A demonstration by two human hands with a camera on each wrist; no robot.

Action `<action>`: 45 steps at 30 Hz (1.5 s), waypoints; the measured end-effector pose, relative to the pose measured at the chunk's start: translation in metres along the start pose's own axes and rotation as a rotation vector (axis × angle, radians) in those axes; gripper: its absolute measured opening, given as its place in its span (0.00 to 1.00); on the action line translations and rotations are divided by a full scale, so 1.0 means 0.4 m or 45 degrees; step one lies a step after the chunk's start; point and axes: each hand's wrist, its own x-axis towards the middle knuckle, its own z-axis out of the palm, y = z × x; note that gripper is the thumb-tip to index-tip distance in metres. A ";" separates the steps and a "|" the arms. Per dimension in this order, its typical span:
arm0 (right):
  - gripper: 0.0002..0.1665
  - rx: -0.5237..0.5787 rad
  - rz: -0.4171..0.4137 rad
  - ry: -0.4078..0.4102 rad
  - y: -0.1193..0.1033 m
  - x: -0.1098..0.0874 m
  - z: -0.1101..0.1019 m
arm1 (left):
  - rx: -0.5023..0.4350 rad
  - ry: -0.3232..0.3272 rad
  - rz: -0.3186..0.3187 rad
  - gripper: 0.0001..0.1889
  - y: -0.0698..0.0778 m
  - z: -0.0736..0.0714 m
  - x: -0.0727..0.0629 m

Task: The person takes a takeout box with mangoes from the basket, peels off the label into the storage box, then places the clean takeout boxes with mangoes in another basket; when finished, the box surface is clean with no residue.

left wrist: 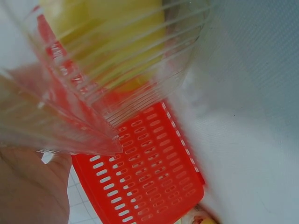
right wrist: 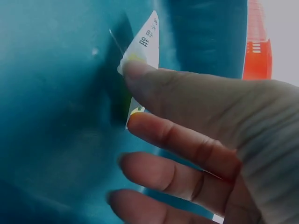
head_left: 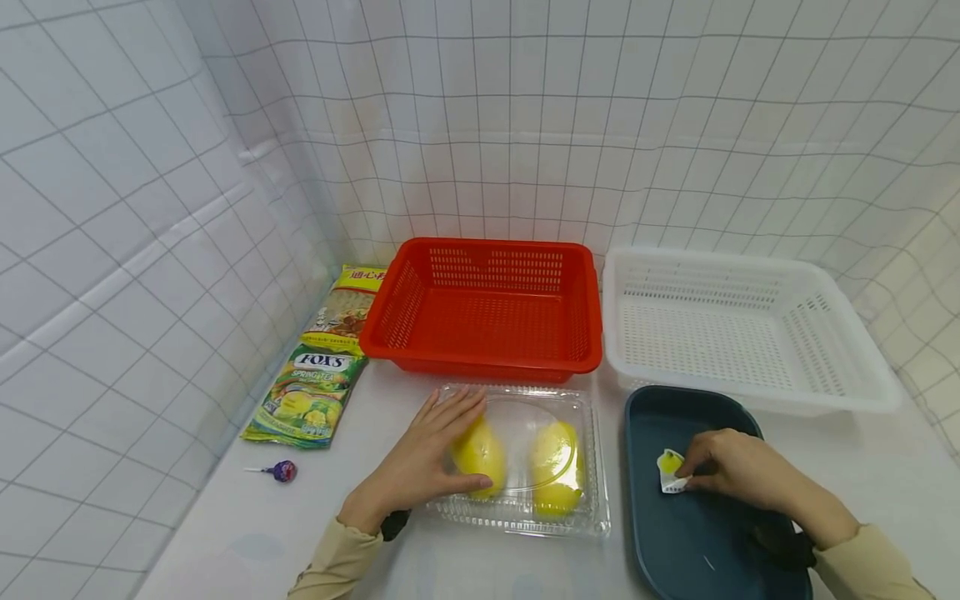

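Observation:
My left hand (head_left: 427, 462) rests with spread fingers on the left side of a clear plastic clamshell box (head_left: 517, 529). Inside lie several yellow lemon-like fruits (head_left: 557, 458), one of them partly covered by the hand. In the left wrist view the box's ribbed wall (left wrist: 140, 102) stands close to the palm. Over a dark blue tray (head_left: 641, 533), my right hand (head_left: 731, 467) pinches a small white wrapper piece (head_left: 670, 483) between thumb and forefinger. Printed characters and a yellow patch show on the wrapper in the right wrist view, where the other fingers are loosely bent.
Behind the box stands a red basket (head_left: 480, 367), with a white basket (head_left: 750, 400) to its right. A green candy bag (head_left: 307, 400), a yellow food packet (head_left: 341, 312) and a lollipop (head_left: 283, 472) lie at the left. White gridded cloth (head_left: 510, 108) rises behind.

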 end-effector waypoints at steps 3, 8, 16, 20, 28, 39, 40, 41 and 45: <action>0.07 0.011 -0.005 -0.019 0.004 -0.001 0.004 | 0.001 0.008 0.004 0.50 0.000 0.000 0.000; 0.07 0.039 -0.023 -0.026 0.005 0.001 0.012 | -0.004 0.016 0.005 0.50 0.000 0.000 0.000; 0.08 0.028 -0.041 0.006 0.000 0.010 0.020 | -0.005 -0.006 -0.022 0.50 -0.001 -0.001 0.000; 0.11 0.011 -0.001 0.018 -0.003 0.014 0.025 | -0.005 -0.008 -0.028 0.51 -0.001 -0.002 0.001; 0.15 -0.001 0.087 -0.016 -0.011 0.020 0.033 | -0.007 -0.002 -0.019 0.50 0.000 -0.004 0.003; 0.15 0.048 0.080 -0.025 -0.040 -0.009 -0.011 | -0.020 -0.013 -0.025 0.51 0.001 -0.002 0.001; 0.16 0.089 0.071 -0.014 -0.040 -0.013 -0.024 | -0.021 -0.013 -0.028 0.51 0.002 -0.003 0.001; 0.16 0.146 0.062 0.002 -0.039 -0.018 -0.038 | -0.020 -0.013 -0.031 0.51 0.002 -0.003 0.001; 0.14 0.304 0.041 0.119 -0.025 -0.048 -0.093 | -0.021 -0.011 -0.026 0.51 0.003 -0.002 0.001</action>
